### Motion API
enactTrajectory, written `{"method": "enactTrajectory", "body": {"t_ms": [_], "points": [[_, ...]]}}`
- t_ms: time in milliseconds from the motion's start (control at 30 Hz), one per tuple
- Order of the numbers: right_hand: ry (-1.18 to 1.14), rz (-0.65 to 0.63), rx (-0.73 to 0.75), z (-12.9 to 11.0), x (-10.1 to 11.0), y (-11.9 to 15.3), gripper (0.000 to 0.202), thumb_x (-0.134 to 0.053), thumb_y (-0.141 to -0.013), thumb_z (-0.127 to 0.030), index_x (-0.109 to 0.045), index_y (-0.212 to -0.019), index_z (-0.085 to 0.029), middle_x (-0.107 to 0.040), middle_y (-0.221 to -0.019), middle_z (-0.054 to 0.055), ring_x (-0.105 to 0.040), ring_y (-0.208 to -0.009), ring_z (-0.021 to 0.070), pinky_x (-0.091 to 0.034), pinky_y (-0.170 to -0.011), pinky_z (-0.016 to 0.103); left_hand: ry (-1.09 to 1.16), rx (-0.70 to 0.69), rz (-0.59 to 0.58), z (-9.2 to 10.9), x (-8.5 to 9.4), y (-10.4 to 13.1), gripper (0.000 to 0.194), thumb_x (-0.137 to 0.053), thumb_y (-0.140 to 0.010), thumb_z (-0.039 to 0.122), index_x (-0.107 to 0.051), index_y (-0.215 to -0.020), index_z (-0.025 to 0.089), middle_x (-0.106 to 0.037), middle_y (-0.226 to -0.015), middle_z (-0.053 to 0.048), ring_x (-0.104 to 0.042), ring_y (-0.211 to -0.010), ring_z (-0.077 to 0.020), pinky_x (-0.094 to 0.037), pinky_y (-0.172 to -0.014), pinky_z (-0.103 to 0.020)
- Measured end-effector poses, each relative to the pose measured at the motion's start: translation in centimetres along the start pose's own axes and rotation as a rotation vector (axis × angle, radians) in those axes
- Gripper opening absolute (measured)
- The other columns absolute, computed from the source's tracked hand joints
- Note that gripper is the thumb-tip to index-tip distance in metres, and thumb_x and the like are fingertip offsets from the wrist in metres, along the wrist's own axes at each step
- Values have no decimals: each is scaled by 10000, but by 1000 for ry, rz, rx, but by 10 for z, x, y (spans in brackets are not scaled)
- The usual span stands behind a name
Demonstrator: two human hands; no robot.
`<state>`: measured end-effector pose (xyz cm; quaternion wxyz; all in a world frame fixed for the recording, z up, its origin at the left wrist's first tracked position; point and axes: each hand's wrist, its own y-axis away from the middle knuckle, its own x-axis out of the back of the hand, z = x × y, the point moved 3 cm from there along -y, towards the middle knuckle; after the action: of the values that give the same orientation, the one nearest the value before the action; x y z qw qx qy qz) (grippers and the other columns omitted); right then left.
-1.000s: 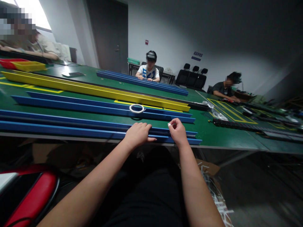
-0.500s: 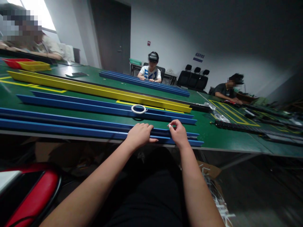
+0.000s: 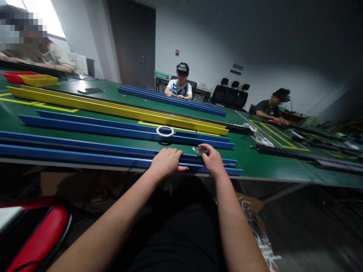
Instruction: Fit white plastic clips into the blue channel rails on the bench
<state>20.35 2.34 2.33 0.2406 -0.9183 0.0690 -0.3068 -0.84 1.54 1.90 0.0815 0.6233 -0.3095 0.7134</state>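
My left hand lies palm down on the nearest blue rail at the green table's front edge, its fingers curled over the rail. Just to its right, my right hand pinches a small white piece between thumb and fingertips above the same rail. A white tape ring lies on a second blue rail a little beyond both hands.
A long yellow rail and more blue rails lie farther back on the green table. Three other people sit around the tables. Red and yellow bins stand far left. A red-trimmed chair is at my lower left.
My right hand has shifted slightly left and its fingers have turned the small white piece toward my left hand. My left hand stays on the rail.
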Motion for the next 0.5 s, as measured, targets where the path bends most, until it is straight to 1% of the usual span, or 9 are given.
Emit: {"method": "enactTrajectory", "body": {"t_ms": [33,100,200,300,400,500], "points": [[-12,-4,-5,1,0,0,369,-485,-807,-191,-645,-1138,-228,-717,-997,24,-622,-784,155,-471,-754,291,-2,-1,2,0,0,0,636,-571,-742,737,-596,-1104,215,-680,-996,-108,-631,-967,-287,-420,-853,-385],[-12,-5,-14,3,1,-1,353,-504,-791,-193,-663,-1104,-228,-717,-991,21,-604,-742,146,-469,-729,285,-4,-6,5,0,-2,0,639,-567,-741,741,-599,-1104,217,-679,-990,-107,-632,-962,-287,-422,-852,-385],[-14,-11,-27,5,1,0,252,-558,-795,-264,-696,-998,-210,-715,-959,31,-580,-704,145,-457,-679,276,-9,-8,10,-1,-2,0,645,-567,-741,741,-595,-1115,216,-678,-983,-105,-632,-961,-285,-423,-852,-385],[-63,-13,-48,6,1,1,215,-589,-803,-323,-700,-932,-191,-711,-893,40,-577,-694,151,-448,-648,270,-12,-11,14,-1,-2,0,638,-575,-743,732,-589,-1118,216,-678,-982,-98,-631,-959,-285,-423,-843,-384],[-87,22,-45,4,3,2,217,-592,-822,-366,-698,-895,-192,-708,-875,44,-588,-717,161,-454,-674,281,-11,-5,4,-1,-2,0,632,-574,-742,733,-589,-1111,220,-677,-986,-98,-629,-960,-285,-421,-840,-383],[-115,43,-24,1,5,1,212,-561,-851,-372,-683,-857,-198,-708,-900,46,-610,-769,169,-463,-735,295,-11,-5,-5,-1,-1,0,629,-573,-745,732,-590,-1111,220,-676,-989,-102,-628,-962,-285,-417,-842,-383]]}}
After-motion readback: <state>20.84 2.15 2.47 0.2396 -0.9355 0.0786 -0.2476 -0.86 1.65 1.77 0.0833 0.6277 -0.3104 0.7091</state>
